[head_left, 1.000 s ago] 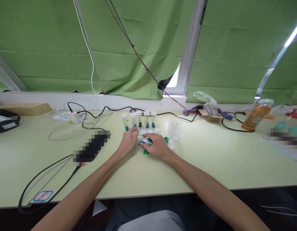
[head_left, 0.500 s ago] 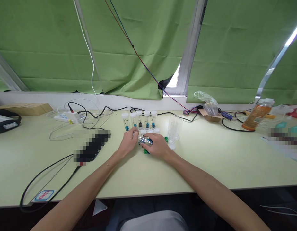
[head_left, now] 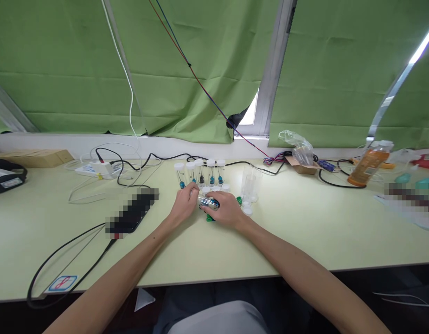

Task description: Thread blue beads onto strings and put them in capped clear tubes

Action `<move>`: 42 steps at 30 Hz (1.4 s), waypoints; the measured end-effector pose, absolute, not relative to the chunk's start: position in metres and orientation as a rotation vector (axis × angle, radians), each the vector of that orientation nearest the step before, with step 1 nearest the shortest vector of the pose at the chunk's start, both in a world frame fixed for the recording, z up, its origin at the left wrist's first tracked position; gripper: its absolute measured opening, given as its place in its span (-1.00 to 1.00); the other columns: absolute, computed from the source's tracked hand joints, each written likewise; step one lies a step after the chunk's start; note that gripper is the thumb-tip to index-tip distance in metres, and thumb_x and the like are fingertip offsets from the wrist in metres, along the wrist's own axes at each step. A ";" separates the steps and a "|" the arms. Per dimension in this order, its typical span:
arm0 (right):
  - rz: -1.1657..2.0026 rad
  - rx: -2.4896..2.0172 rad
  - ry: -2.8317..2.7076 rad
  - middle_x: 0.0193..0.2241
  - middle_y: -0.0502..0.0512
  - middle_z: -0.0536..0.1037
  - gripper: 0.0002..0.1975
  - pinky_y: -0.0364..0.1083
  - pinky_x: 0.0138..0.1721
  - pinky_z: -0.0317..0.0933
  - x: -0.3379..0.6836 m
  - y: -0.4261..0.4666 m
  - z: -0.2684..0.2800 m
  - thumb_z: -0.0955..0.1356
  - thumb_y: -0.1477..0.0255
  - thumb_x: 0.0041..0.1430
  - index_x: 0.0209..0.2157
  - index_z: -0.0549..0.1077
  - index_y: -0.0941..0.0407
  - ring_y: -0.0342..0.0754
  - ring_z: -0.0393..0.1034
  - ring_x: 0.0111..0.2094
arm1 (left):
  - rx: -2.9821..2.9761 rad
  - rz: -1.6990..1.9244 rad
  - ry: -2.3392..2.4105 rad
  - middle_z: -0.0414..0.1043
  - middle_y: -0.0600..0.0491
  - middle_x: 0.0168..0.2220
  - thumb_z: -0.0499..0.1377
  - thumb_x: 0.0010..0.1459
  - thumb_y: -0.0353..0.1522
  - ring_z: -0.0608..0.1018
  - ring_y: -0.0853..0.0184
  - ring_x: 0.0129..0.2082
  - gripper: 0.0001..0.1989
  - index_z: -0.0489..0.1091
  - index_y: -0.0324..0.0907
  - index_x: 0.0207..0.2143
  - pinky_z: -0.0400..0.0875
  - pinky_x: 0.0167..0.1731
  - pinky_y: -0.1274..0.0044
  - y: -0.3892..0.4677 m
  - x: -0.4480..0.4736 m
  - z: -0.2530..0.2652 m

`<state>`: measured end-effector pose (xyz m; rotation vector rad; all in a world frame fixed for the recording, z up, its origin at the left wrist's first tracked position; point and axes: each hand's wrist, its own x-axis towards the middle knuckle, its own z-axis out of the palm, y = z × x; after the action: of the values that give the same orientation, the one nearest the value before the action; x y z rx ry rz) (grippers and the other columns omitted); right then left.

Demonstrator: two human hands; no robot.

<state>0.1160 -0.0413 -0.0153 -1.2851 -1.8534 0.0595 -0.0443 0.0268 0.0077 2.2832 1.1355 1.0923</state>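
Note:
Between my two hands a clear plastic tube (head_left: pixel 208 202) lies on its side, with something blue and dark inside. The fingers of my left hand (head_left: pixel 184 204) are closed at its left end, where a cap, if there is one, is hidden. My right hand (head_left: pixel 228 209) wraps round the right end. Just beyond stand several clear tubes with white caps (head_left: pixel 211 174), each with a small blue or dark piece and thin stems inside. More white caps (head_left: pixel 225 187) show close behind my right hand. A green piece (head_left: pixel 209 217) pokes out under it.
Uncapped clear tubes (head_left: pixel 250 186) stand to the right, near loose white caps (head_left: pixel 247 211) and a green piece (head_left: pixel 239 200). Further right are a small cardboard box (head_left: pixel 303 168) and an orange drink bottle (head_left: pixel 369 167). A cabled, blurred-out dark device (head_left: pixel 132 213) lies left; a power strip (head_left: pixel 96 170) sits behind it.
The view has shifted very slightly. Both hands keep nearly the same pose around the tube, and nothing else has visibly moved.

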 end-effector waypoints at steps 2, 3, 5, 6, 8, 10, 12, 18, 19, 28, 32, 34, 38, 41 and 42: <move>0.062 -1.281 -1.848 -0.22 0.13 0.61 -0.73 -0.07 -0.15 0.28 0.116 -0.041 -0.015 0.43 0.28 0.11 -0.17 0.51 0.10 0.03 0.49 -0.19 | 2.269 1.108 1.128 0.19 0.15 -0.58 -0.09 0.13 -0.37 0.28 0.35 -0.53 -0.84 0.21 -0.13 -0.46 0.14 -0.43 0.51 0.026 -0.044 0.008; 0.063 -1.278 -1.847 -0.22 0.13 0.61 -0.73 -0.07 -0.15 0.28 0.115 -0.041 -0.015 0.43 0.28 0.11 -0.17 0.51 0.09 0.03 0.50 -0.19 | 2.263 1.115 1.122 0.19 0.15 -0.58 -0.09 0.13 -0.37 0.27 0.35 -0.53 -0.84 0.21 -0.13 -0.46 0.14 -0.43 0.51 0.026 -0.044 0.008; 0.062 -1.271 -1.843 -0.22 0.12 0.61 -0.74 -0.07 -0.15 0.28 0.115 -0.041 -0.016 0.43 0.28 0.11 -0.17 0.51 0.09 0.02 0.50 -0.19 | 2.252 1.129 1.112 0.18 0.16 -0.58 -0.09 0.13 -0.37 0.27 0.36 -0.53 -0.84 0.21 -0.13 -0.47 0.14 -0.44 0.52 0.026 -0.044 0.008; 0.060 -1.267 -1.840 -0.22 0.12 0.62 -0.73 -0.07 -0.14 0.28 0.115 -0.041 -0.016 0.43 0.28 0.11 -0.16 0.51 0.09 0.02 0.50 -0.19 | 2.245 1.135 1.107 0.17 0.16 -0.59 -0.09 0.13 -0.37 0.26 0.36 -0.54 -0.84 0.21 -0.13 -0.47 0.14 -0.45 0.52 0.026 -0.043 0.008; 0.056 -1.259 -1.833 -0.22 0.12 0.62 -0.73 -0.07 -0.14 0.28 0.115 -0.041 -0.017 0.43 0.29 0.10 -0.16 0.51 0.10 0.02 0.50 -0.19 | 2.223 1.144 1.096 0.16 0.16 -0.60 -0.08 0.14 -0.38 0.25 0.36 -0.55 -0.85 0.22 -0.13 -0.46 0.14 -0.46 0.52 0.025 -0.043 0.007; 0.051 -1.249 -1.829 -0.22 0.12 0.62 -0.72 -0.07 -0.14 0.29 0.116 -0.040 -0.017 0.44 0.30 0.09 -0.16 0.51 0.11 0.02 0.50 -0.20 | 2.180 1.155 1.085 0.14 0.17 -0.61 -0.08 0.15 -0.38 0.24 0.37 -0.57 -0.85 0.22 -0.13 -0.45 0.14 -0.49 0.52 0.024 -0.043 0.006; 0.049 -1.236 -1.821 -0.23 0.11 0.62 -0.73 -0.07 -0.15 0.29 0.117 -0.039 -0.017 0.44 0.30 0.08 -0.17 0.52 0.11 0.01 0.50 -0.22 | 2.112 1.163 1.062 0.12 0.18 -0.63 -0.07 0.18 -0.35 0.22 0.38 -0.60 -0.84 0.24 -0.13 -0.42 0.13 -0.53 0.53 0.022 -0.043 0.006; 0.082 -1.194 -1.727 -0.24 0.12 0.62 -0.70 -0.08 -0.18 0.31 0.116 -0.036 -0.013 0.43 0.25 0.11 -0.17 0.52 0.13 0.00 0.51 -0.25 | 1.755 1.111 0.875 -0.01 0.20 -0.69 -0.16 0.30 -0.09 0.10 0.41 -0.70 -0.60 0.32 -0.13 -0.33 0.02 -0.67 0.57 0.022 -0.042 0.013; 0.095 -1.196 -1.710 -0.24 0.13 0.62 -0.69 -0.08 -0.18 0.31 0.115 -0.037 -0.012 0.42 0.23 0.13 -0.16 0.52 0.14 0.00 0.51 -0.26 | 1.686 1.108 0.835 -0.01 0.20 -0.69 -0.16 0.30 -0.08 0.07 0.43 -0.71 -0.59 0.32 -0.14 -0.33 -0.01 -0.68 0.57 0.023 -0.041 0.014; 0.112 -1.193 -1.751 -0.23 0.17 0.61 -0.68 -0.08 -0.16 0.29 0.114 -0.038 -0.011 0.37 0.25 0.20 -0.10 0.49 0.16 0.01 0.49 -0.23 | 1.927 1.192 0.958 0.08 0.20 -0.64 0.05 0.22 -0.07 0.16 0.44 -0.63 -0.67 0.27 -0.14 -0.39 0.11 -0.61 0.59 0.018 -0.041 0.015; 0.152 -1.241 -1.800 -0.26 0.12 0.60 -0.70 -0.10 -0.20 0.26 0.113 -0.040 -0.009 0.35 0.25 0.21 -0.09 0.47 0.12 -0.01 0.47 -0.25 | 2.029 1.203 1.046 0.13 0.19 -0.60 0.04 0.22 -0.10 0.18 0.43 -0.60 -0.68 0.26 -0.14 -0.41 0.13 -0.57 0.58 0.019 -0.041 0.013; 0.173 -1.268 -1.825 -0.34 0.09 0.58 -0.71 -0.12 -0.25 0.24 0.113 -0.041 -0.007 0.34 0.25 0.22 -0.10 0.47 0.11 -0.04 0.45 -0.32 | 2.035 1.192 1.071 0.10 0.19 -0.61 0.02 0.22 -0.10 0.17 0.43 -0.60 -0.68 0.26 -0.14 -0.42 0.11 -0.58 0.58 0.021 -0.041 0.012; 0.189 -1.262 -1.844 -0.44 0.04 0.54 -0.73 -0.15 -0.32 0.20 0.113 -0.042 -0.007 0.33 0.25 0.22 -0.14 0.47 0.13 -0.08 0.39 -0.41 | 2.055 1.167 1.093 0.05 0.21 -0.64 0.00 0.23 -0.12 0.13 0.44 -0.63 -0.69 0.23 -0.14 -0.44 0.07 -0.59 0.59 0.022 -0.041 0.011; 0.192 -1.241 -1.850 -0.46 0.03 0.52 -0.74 -0.16 -0.34 0.19 0.114 -0.041 -0.008 0.32 0.25 0.23 -0.16 0.47 0.13 -0.10 0.36 -0.44 | 2.091 1.147 1.107 0.01 0.22 -0.64 -0.01 0.23 -0.13 0.09 0.45 -0.64 -0.70 0.22 -0.13 -0.44 0.03 -0.61 0.59 0.022 -0.041 0.012; 0.193 -1.239 -1.851 -0.46 0.03 0.52 -0.74 -0.16 -0.34 0.19 0.114 -0.041 -0.008 0.32 0.25 0.23 -0.16 0.47 0.13 -0.10 0.35 -0.45 | 2.101 1.141 1.112 0.01 0.22 -0.64 -0.01 0.23 -0.14 0.08 0.45 -0.65 -0.71 0.21 -0.13 -0.44 0.03 -0.61 0.59 0.022 -0.042 0.012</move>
<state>0.1142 -0.0413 -0.0082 -1.2393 -1.8511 0.1925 -0.0416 0.0215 0.0123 2.1006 1.1117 1.1413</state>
